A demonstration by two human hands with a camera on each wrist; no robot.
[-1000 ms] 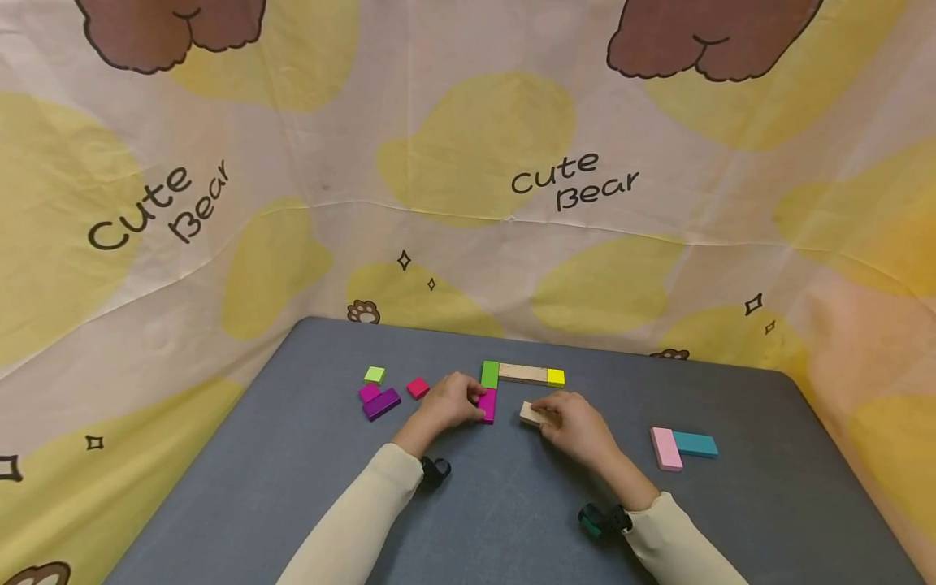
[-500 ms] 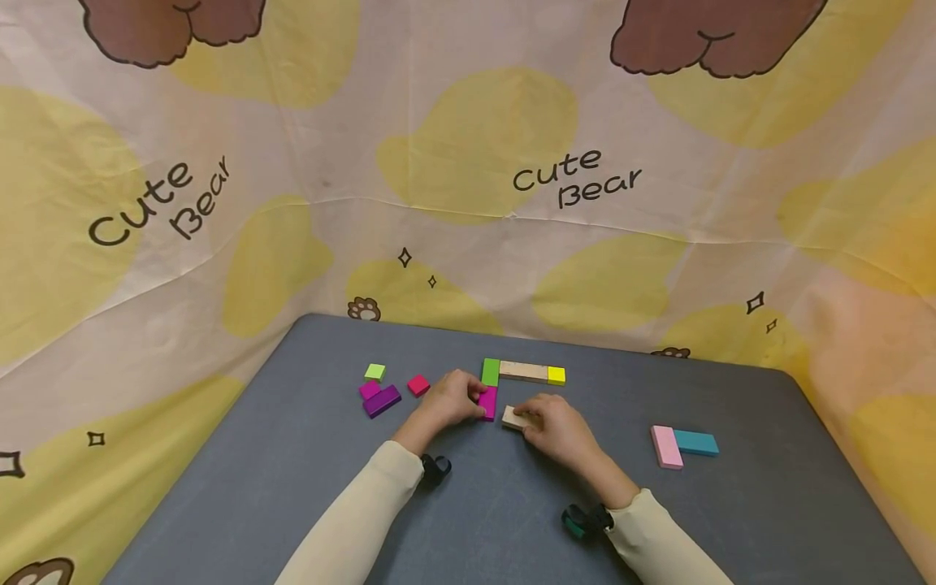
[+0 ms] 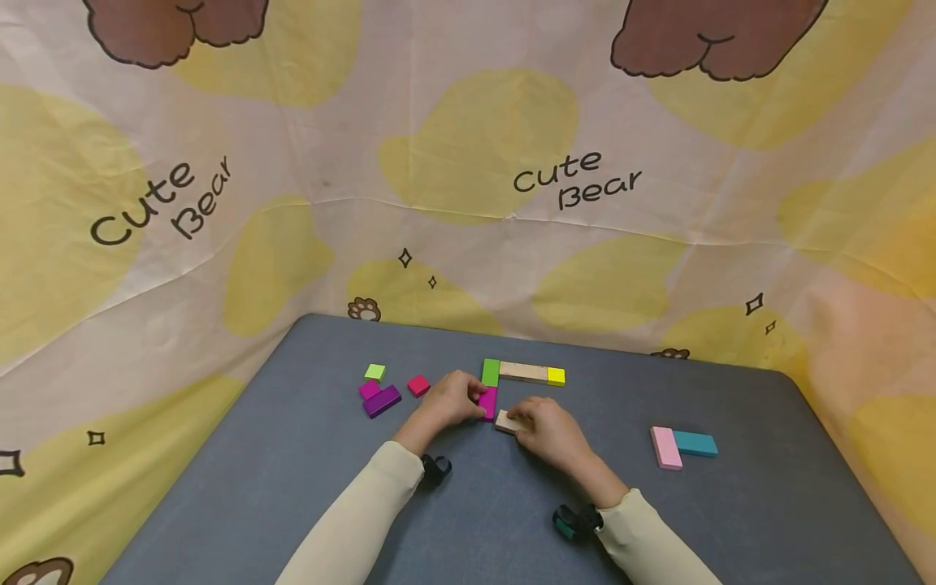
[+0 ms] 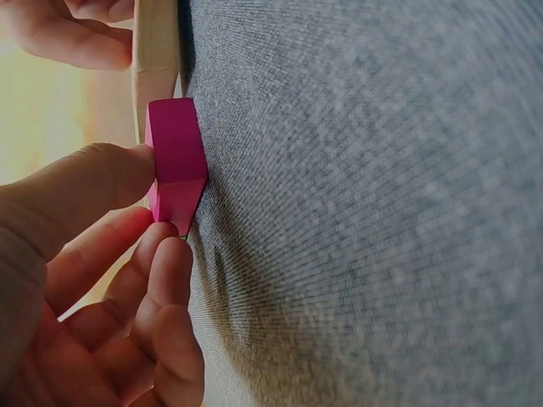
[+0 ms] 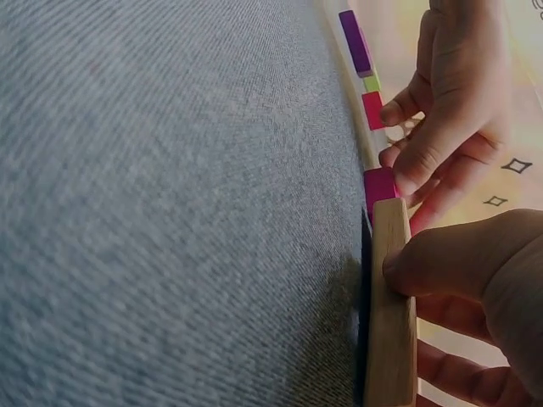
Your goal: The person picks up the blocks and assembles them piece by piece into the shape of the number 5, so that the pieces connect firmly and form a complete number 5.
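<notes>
My left hand (image 3: pixel 450 400) pinches a magenta block (image 3: pixel 487 403) lying on the grey table (image 3: pixel 307 504). In the left wrist view the thumb presses one side of this magenta block (image 4: pixel 176 140), with fingertips at its far end. My right hand (image 3: pixel 553 435) holds a plain wooden block (image 3: pixel 506 422) between thumb and fingers. One end of that wooden block (image 5: pixel 392 322) comes close to the magenta block's near end; whether they touch I cannot tell. Beyond the magenta block, a green block (image 3: pixel 491 372) joins a second wooden block (image 3: pixel 522 372), which ends at a yellow block (image 3: pixel 556 376).
Left of my hands lie a red block (image 3: pixel 418 385), a lime block (image 3: pixel 375 372), a small magenta block (image 3: pixel 369 391) and a purple block (image 3: pixel 383 401). At right, a pink block (image 3: pixel 666 448) touches a blue block (image 3: pixel 695 443). A patterned cloth (image 3: pixel 468 162) hangs behind the table.
My right hand has slid the wooden block leftward and slightly nearer me, up to the magenta block's near end. My left hand has stayed on the magenta block.
</notes>
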